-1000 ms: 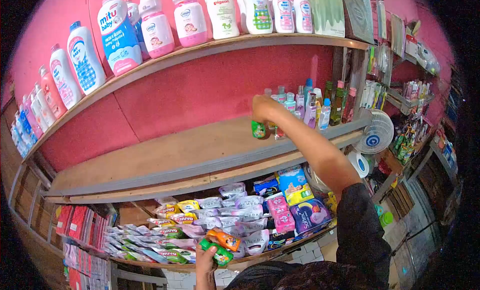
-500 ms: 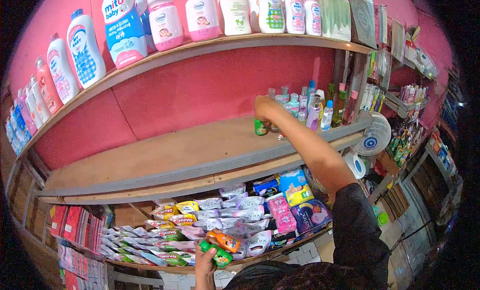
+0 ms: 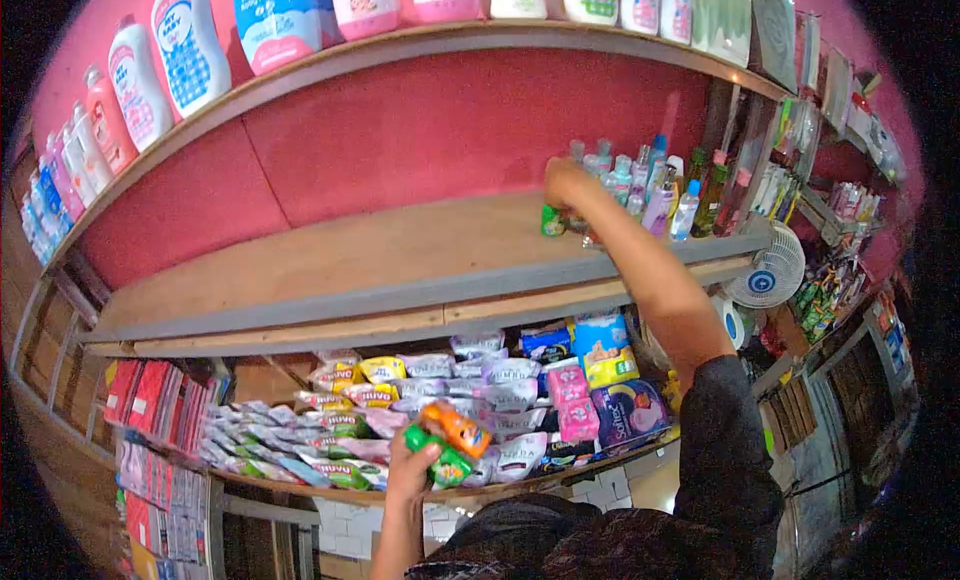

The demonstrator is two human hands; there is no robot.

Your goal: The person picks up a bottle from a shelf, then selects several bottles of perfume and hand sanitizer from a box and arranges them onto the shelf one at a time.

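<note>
From above, my right hand (image 3: 572,183) gripped the upright green bottle (image 3: 552,222); my left hand (image 3: 408,467) held orange and green bottles (image 3: 460,433).

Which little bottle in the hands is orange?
The upper bottle in the left hand. Its orange colour sets it apart from the lower green bottle beside it and the green one under the right hand.
</note>
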